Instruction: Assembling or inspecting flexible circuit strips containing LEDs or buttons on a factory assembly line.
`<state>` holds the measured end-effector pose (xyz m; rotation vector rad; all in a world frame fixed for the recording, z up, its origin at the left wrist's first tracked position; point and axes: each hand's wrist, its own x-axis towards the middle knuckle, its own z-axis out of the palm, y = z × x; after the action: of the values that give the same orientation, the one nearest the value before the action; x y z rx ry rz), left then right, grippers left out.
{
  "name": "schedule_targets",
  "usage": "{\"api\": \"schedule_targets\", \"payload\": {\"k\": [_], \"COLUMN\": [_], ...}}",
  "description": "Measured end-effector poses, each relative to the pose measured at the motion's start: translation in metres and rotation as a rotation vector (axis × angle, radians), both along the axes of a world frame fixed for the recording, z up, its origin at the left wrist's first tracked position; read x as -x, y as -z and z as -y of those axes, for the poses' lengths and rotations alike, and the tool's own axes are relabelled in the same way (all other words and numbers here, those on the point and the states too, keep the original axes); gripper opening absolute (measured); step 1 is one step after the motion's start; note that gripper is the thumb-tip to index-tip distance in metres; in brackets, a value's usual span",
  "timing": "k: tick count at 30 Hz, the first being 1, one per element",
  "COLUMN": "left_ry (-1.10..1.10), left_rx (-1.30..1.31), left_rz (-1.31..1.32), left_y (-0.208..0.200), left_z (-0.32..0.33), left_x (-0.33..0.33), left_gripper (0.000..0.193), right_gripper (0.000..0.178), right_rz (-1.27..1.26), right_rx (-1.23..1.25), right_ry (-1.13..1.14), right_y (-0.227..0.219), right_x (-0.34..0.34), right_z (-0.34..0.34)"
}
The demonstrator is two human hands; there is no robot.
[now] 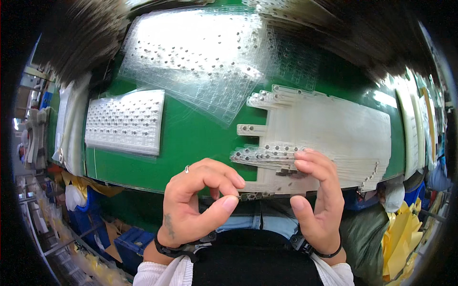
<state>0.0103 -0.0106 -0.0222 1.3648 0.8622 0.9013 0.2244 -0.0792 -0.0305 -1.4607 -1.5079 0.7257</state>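
Note:
My left hand, a ring on one finger, hovers at the near edge of the green table. Its fingers are curved, a gap shows between thumb and fingertips, and I see nothing in it. To its right, my right hand is open, thumb well apart from the fingers. Those fingertips reach over the near part of a stack of pale translucent sheets; whether they touch it I cannot tell. Tabs with dark dots stick out from the stack's left side, and its lower layers are fanned out.
A neat stack of clear dotted sheets lies at the left. Farther back, larger glossy clear sheets overlap. Blurred dark piles rise at the far corners. Below the table stand blue crates at left and yellow material at right.

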Motion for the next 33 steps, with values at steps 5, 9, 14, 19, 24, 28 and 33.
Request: {"api": "schedule_targets", "payload": {"k": [5,9,14,19,24,28,33], "left_ry": [0.038,0.032,0.101,0.058,0.016,-0.029,0.010], "left_rx": [0.004,0.045,-0.048,-0.023,-0.176,-0.367,-0.505], "left_rz": [0.009,-0.035,0.036,-0.011,-0.168,-0.481,-0.796], "left_y": [-0.004,-0.010,-0.003,-0.003,0.004,0.005,0.009], "left_z": [0.003,0.003,0.000,-0.001,-0.003,-0.001,0.002], "left_x": [0.001,0.000,0.004,0.003,0.000,-0.008,-0.014], "left_gripper": [0.006,0.015,0.008,0.008,0.009,0.011,0.012], "right_gripper": [0.031,0.023,0.018,0.012,0.014,0.015,0.011], "right_rz": [-0.339,-0.501,-0.569,-0.584,-0.436,-0.014,0.327], "right_rx": [0.067,0.101,0.147,0.098,0.073,0.005,0.058], "right_ry": [-0.021,-0.057,-0.034,-0.036,-0.011,0.064,0.110], "right_y": [0.004,0.003,-0.001,0.000,0.002,0.008,0.012], "right_x": [0.004,0.004,0.007,0.009,0.006,0.006,0.013], "right_z": [-0.005,-0.006,-0.007,-0.005,-0.001,0.001,0.000]}}
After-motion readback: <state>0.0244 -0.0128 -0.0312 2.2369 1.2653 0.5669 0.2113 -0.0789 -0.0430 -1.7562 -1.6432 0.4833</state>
